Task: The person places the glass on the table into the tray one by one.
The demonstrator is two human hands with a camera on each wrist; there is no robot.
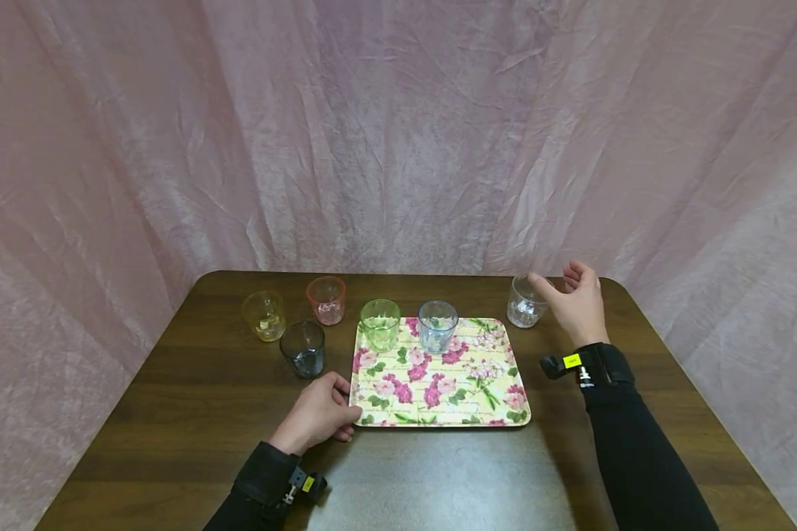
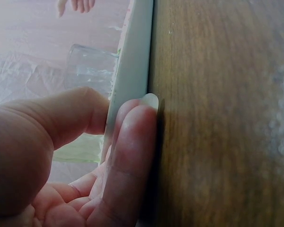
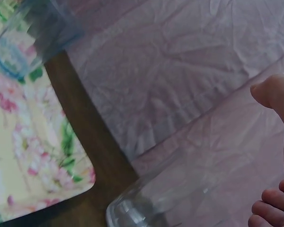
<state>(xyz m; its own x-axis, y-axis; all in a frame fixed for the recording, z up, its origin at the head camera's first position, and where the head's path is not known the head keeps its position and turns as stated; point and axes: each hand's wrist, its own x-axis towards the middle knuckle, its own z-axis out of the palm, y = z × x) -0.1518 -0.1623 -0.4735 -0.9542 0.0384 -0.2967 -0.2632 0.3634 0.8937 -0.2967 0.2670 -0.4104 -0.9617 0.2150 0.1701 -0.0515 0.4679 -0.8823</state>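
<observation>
A flowered tray [image 1: 465, 383] lies on the table. My left hand [image 1: 322, 413] pinches its near left corner, the thumb against the rim and the fingers [image 2: 132, 151] along the outer side, low by the tabletop. On the tray's far part stand a green glass [image 1: 380, 326] and a blue glass [image 1: 437, 328]. Right of the tray, a clear glass [image 1: 525, 304] stands upright on the table. My right hand [image 1: 576, 306] is beside that glass, its thumb [image 3: 274, 94] stretched out and apart from the glass in the right wrist view; the other fingers are loosely bent.
To the left of the tray stand a yellow glass [image 1: 264, 317], a pink glass [image 1: 327, 301] and a dark grey glass [image 1: 302, 350]. The brown wooden table [image 1: 186, 413] ends at the back against a pink curtain [image 1: 398, 147].
</observation>
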